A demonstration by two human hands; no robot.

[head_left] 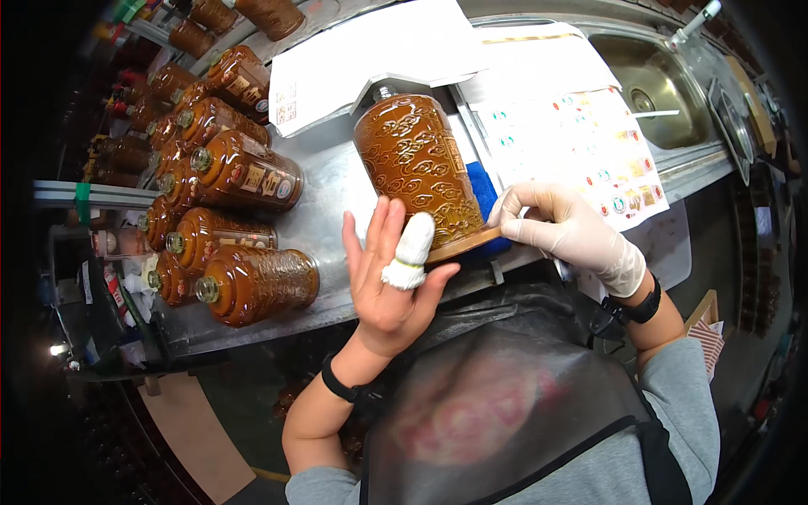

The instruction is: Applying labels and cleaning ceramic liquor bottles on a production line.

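Observation:
A large brown glazed bottle (412, 160) with raised swirling patterns lies on its side, neck pointing away from me and base towards me. My left hand (387, 290) is bare except for a white knitted cover on one finger. Its fingers are stretched out and apart beside the bottle's lower left side, gripping nothing. A pale thin glove covers my right hand (568, 231). The thumb and forefinger of that hand pinch the right end of the bottle's base rim. A blue cloth (483, 192) shows beneath and beside the bottle.
Several similar brown bottles (261, 282) stand or lie at the left on the metal bench (324, 181). White paper (379, 50) lies beyond the bottle. Sticker sheets (581, 143) cover the right side, near a metal sink (652, 93).

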